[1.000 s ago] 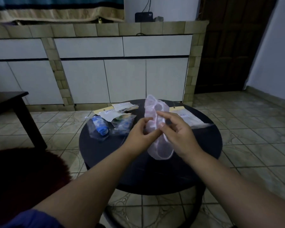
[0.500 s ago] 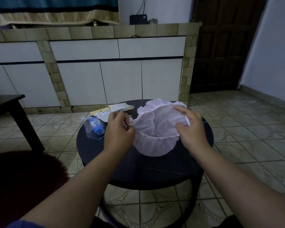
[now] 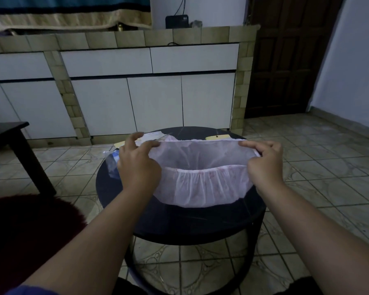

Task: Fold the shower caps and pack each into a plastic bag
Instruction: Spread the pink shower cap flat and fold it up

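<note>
I pinch the pink shower cap (image 3: 202,184) stretched wide between my left hand (image 3: 137,165) and right hand (image 3: 264,165), above the round black table (image 3: 179,226). Beyond my hands: white cabinets (image 3: 153,103). Tiled floor (image 3: 328,167) beneath.

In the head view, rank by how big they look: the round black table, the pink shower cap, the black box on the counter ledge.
1. Round black table.
2. Pink shower cap, stretched between left hand and right hand.
3. Black box, though it sits farthest back, so its look is shrunk.
</note>
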